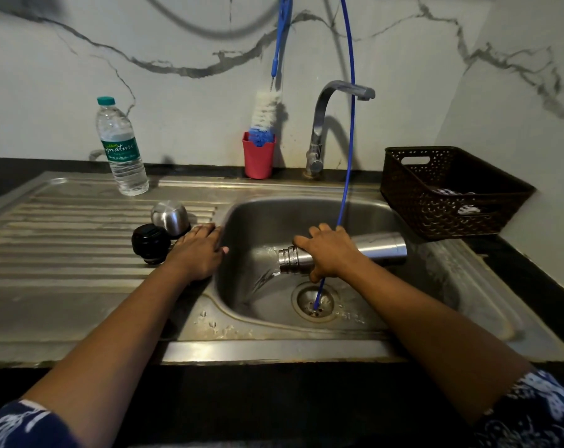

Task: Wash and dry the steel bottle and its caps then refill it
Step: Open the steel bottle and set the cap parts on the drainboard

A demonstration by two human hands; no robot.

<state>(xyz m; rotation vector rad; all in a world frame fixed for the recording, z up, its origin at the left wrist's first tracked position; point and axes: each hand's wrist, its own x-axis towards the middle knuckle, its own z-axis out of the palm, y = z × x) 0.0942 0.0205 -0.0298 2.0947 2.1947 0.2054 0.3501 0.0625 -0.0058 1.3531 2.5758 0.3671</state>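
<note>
Dim, warm indoor light, from the left by the shadows: tap and brush cast soft ones rightward on the wall. Mild glare on the bottle and drainboard ribs. Wide-angle bends the sink front edge, centre sharp, corners fall dark, top-left corner is blurred

The right hand holds the steel bottle on its side over the sink, and water pours from its mouth. The left hand rests flat on the sink edge, with the black cap and steel cap just beside it.
</note>
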